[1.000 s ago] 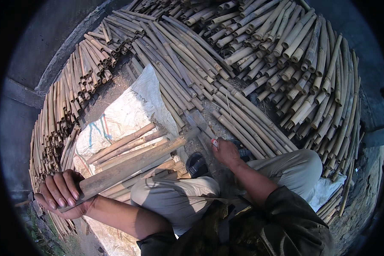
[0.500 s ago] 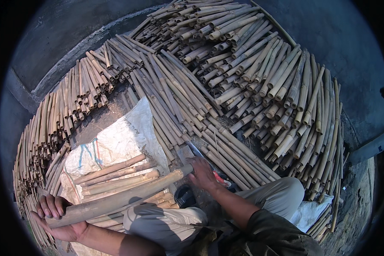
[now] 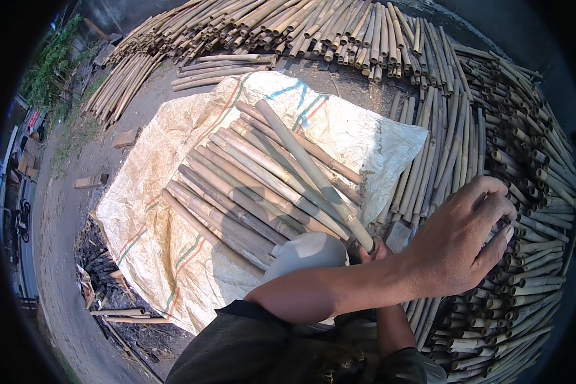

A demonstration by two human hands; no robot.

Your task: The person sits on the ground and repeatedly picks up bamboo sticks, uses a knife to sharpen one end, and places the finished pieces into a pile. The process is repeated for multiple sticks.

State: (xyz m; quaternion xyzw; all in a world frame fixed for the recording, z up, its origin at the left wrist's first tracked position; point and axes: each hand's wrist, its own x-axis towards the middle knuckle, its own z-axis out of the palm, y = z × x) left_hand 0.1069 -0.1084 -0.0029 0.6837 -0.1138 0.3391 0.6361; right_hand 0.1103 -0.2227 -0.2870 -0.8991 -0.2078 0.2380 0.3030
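My right hand [image 3: 376, 250] is closed around the near end of a bamboo pole [image 3: 310, 169]. The pole slants away to the far left, above other cut bamboo poles [image 3: 221, 201] spread on a pale woven sack sheet [image 3: 141, 160]. My left forearm crosses in front of my body, passing over my right arm. Off to the right, my left hand [image 3: 457, 233] is raised with loosely bent fingers, the thumb apart and nothing visible in it. My bent knee [image 3: 310, 253] is beside the poles. The left wrist partly hides the right hand's surroundings.
Stacked bamboo poles [image 3: 339, 32] run along the far side, and more bamboo [image 3: 518, 275] is piled at the right. Two bricks [image 3: 91, 181] sit on the ground left of the sheet. Dark debris [image 3: 102, 269] and a few short bamboo pieces [image 3: 125, 313] are at lower left.
My left hand has let go of the pole's other end and swung across to the right. The right hand keeps its hold. The view has turned left, showing more of the sheet.
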